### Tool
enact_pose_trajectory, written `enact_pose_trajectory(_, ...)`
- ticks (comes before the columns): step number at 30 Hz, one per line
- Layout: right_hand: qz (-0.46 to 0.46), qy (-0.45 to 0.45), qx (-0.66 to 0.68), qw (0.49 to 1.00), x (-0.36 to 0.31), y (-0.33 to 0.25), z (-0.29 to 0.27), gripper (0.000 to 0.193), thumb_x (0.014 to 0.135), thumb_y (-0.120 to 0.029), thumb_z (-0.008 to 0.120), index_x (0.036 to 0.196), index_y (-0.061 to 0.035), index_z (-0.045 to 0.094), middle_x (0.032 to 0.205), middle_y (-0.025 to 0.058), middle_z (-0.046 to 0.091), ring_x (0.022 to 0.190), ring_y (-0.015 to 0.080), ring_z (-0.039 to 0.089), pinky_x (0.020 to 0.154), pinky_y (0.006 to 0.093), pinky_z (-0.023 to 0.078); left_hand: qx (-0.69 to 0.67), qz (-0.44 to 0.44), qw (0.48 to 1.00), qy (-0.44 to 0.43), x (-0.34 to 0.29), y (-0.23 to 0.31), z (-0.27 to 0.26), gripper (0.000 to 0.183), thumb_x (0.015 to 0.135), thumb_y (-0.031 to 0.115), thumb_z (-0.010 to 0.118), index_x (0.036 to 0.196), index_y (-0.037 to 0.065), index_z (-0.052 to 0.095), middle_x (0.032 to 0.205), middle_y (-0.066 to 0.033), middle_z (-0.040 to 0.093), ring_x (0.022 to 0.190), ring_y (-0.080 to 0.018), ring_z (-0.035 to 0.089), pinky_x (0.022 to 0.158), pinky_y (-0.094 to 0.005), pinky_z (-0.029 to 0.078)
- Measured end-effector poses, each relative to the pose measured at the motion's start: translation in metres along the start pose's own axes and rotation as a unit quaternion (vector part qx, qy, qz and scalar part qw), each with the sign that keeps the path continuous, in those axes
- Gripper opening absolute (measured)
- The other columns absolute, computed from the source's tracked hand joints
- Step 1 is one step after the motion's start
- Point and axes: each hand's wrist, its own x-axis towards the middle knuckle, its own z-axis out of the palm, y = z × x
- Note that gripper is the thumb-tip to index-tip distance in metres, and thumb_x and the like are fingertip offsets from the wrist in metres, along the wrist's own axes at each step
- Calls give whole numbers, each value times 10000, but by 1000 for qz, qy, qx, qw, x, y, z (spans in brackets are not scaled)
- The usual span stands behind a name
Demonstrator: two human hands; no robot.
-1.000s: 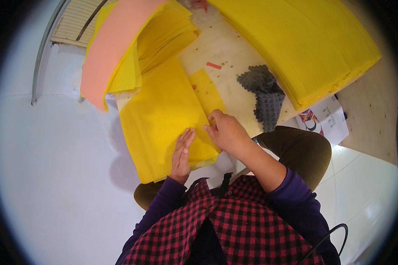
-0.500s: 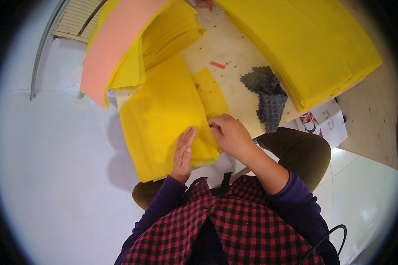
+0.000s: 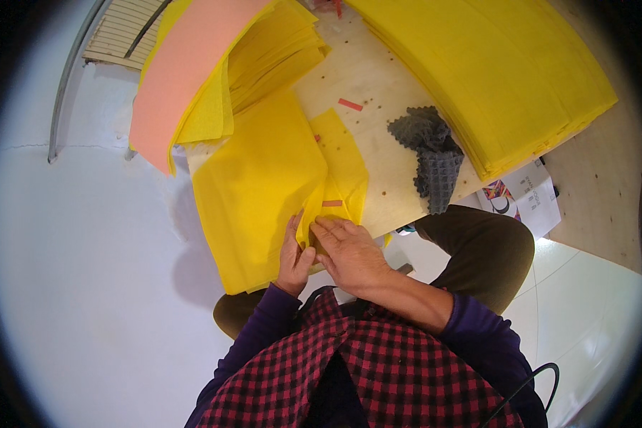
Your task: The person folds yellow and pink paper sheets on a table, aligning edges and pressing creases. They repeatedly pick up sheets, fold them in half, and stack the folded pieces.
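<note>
A thin yellow fabric sheet [image 3: 257, 185] lies before me over the near left table edge, its right edge lifted and folded back to the left. My left hand [image 3: 292, 260] rests on its lower part, fingers stretched out and thumb apart, the fold partly covering the fingertips. Against it, my right hand [image 3: 351, 257] is closed on the sheet's turned edge, its fingers bent toward the left hand. Beside the fold, a narrow red strip [image 3: 332, 203] shows on the yellow layer underneath. The tips of my right fingers are partly hidden in the fold.
A thick stack of yellow sheets [image 3: 492, 78] fills the far right of the wooden table [image 3: 364, 143]. A crumpled grey cloth [image 3: 435, 157] lies by it. Further back left are more yellow sheets [image 3: 271, 57] and a pink panel [image 3: 192, 71]. A red scrap [image 3: 350, 105] lies mid-table.
My right hand has moved down and left, bringing the sheet's right edge over toward my left hand. The red strip beneath has come into view. My left hand stays nearly in place.
</note>
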Motion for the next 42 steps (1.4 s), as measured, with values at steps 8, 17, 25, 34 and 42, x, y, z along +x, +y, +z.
enact_pose_trajectory(8,-4,25,109,994,-1,8,2,487,845,-113,576,1288,59,470,1314,225,505,1224,377,456,1045,411,361,-39,-83,994,66,1,18,4,455,1007,229,414,1353,-66,405,1305,-179,522,1218,-287,483,1048,-358,333)
enact_pose_trajectory(17,148,34,381,912,10,21,-1,393,925,-99,576,1277,50,489,1181,177,610,1110,267,594,958,333,460,-25,-56,995,84,-2,9,5,458,1005,217,418,1356,-76,394,1309,-199,515,1219,-292,482,1055,-346,330)
enact_pose_trajectory(25,155,0,484,861,20,13,8,423,943,-165,592,1283,62,480,1185,166,611,1113,225,593,955,322,469,-85,-92,987,98,-4,5,3,448,1005,220,421,1351,-64,400,1294,-174,522,1207,-270,496,1030,-345,368)
enact_pose_trajectory(34,164,-17,368,915,17,15,6,415,914,-142,607,1274,30,492,1168,207,610,1097,269,609,923,341,495,-283,-73,917,273,-1,18,8,432,1017,267,359,1320,-34,425,1279,-163,526,1148,-260,542,976,-369,437)
enact_pose_trajectory(42,158,-13,372,915,15,18,10,405,909,-108,600,1272,36,491,1160,200,612,1107,262,604,920,336,498,-326,-78,884,326,-1,10,4,451,1018,309,343,1309,-24,434,1276,-162,528,1150,-263,543,972,-381,442)
